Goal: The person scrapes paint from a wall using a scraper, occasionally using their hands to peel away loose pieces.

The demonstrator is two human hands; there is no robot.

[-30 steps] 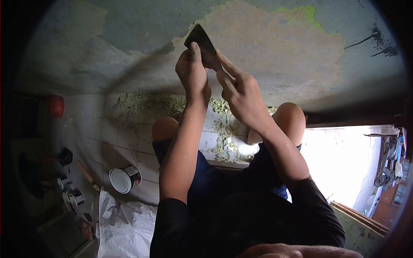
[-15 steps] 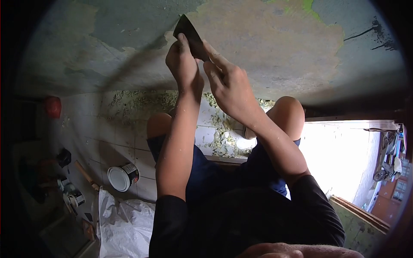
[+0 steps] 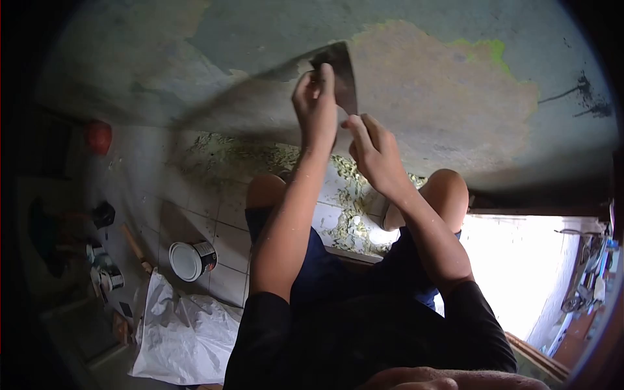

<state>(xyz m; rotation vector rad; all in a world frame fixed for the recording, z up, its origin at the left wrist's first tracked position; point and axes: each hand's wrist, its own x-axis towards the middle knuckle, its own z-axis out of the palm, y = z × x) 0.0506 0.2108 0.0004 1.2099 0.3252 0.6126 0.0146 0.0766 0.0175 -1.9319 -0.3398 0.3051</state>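
Note:
A dark, wide-bladed scraper [image 3: 346, 81] stands against the peeling wall [image 3: 448, 97], its upper edge near the border between grey-green paint and a bare beige patch. My right hand [image 3: 377, 153] is closed at the narrow lower end of the scraper, and its handle is mostly hidden. My left hand [image 3: 316, 107] is on the left side of the blade, with the thumb lying along its face and the other fingers curled, slightly blurred. Below both hands, pale paint flakes [image 3: 351, 201] litter the white tiled floor [image 3: 227, 227].
A paint can [image 3: 188, 261] lies at the left, close to a white plastic sack [image 3: 188, 331] and a wooden stick [image 3: 134, 244]. Farther left are a red object [image 3: 98, 137] and more cans [image 3: 107, 276]. My knees flank the flakes; a bright doorway [image 3: 520, 273] opens at right.
The view has shifted, so floor things sit differently. The scraper has turned more upright on the wall, and both hands appear lower and farther right. My right fingers have curled in from the blade.

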